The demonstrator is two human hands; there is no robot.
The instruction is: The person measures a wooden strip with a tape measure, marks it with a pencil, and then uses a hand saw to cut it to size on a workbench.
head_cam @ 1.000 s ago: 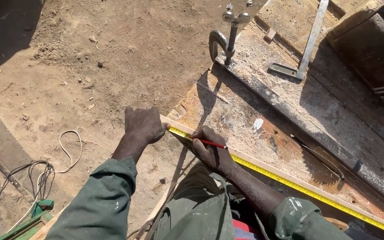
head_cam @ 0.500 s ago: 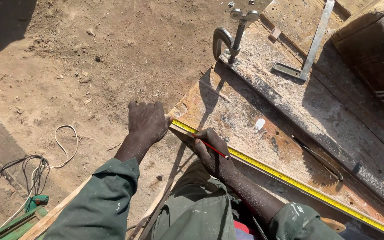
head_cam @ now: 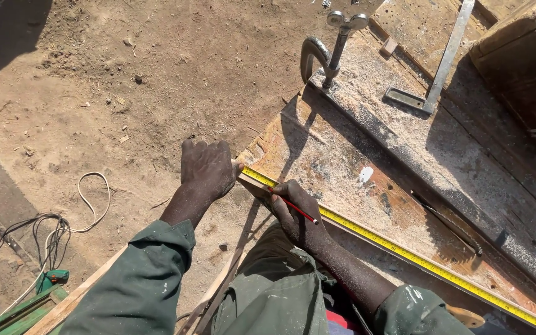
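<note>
Pinning the yellow tape measure (head_cam: 404, 251) at the end of the sawdust-covered wooden board (head_cam: 342, 167), the left hand (head_cam: 207, 169) curled its fingers over the edge, while the right hand (head_cam: 296, 211) pinched a red pencil (head_cam: 298, 209) against the tape.

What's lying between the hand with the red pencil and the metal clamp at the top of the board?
In the head view, between the right hand and the clamp lies only sawdust-strewn board, with the clamp's shadow across it.
</note>
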